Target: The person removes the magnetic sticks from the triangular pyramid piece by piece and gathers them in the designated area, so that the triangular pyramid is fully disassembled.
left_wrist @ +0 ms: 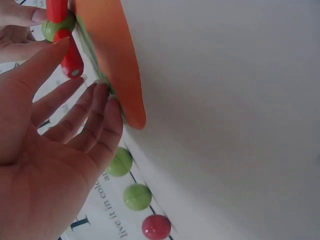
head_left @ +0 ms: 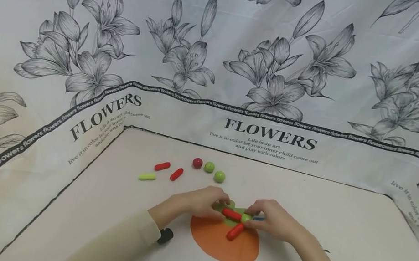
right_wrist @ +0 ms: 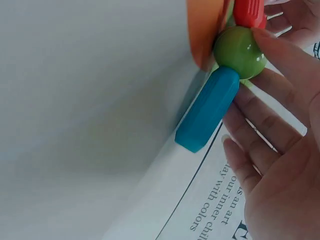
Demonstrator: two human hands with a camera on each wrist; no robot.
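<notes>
My two hands meet over a small build of sticks and balls at the top of an orange circle (head_left: 215,244) printed on the cloth. A green ball (head_left: 245,218) (right_wrist: 240,50) joins two red sticks (head_left: 231,214) (head_left: 235,231) and a blue stick (right_wrist: 207,107). Thumb and fingers of my right hand (head_left: 253,214) (right_wrist: 250,70) grip the green ball. My left hand (head_left: 219,206) (left_wrist: 80,65) has straight fingers. Its thumb lies against the end of one red stick (left_wrist: 70,57), and its fingertips touch the cloth.
Loose pieces lie beyond the hands: a yellow-green stick (head_left: 147,177), two red sticks (head_left: 162,166) (head_left: 176,174), a red ball (head_left: 197,162) (left_wrist: 156,226) and two green balls (head_left: 209,167) (head_left: 220,176). Flower-printed cloth rises as walls at the left, back and right.
</notes>
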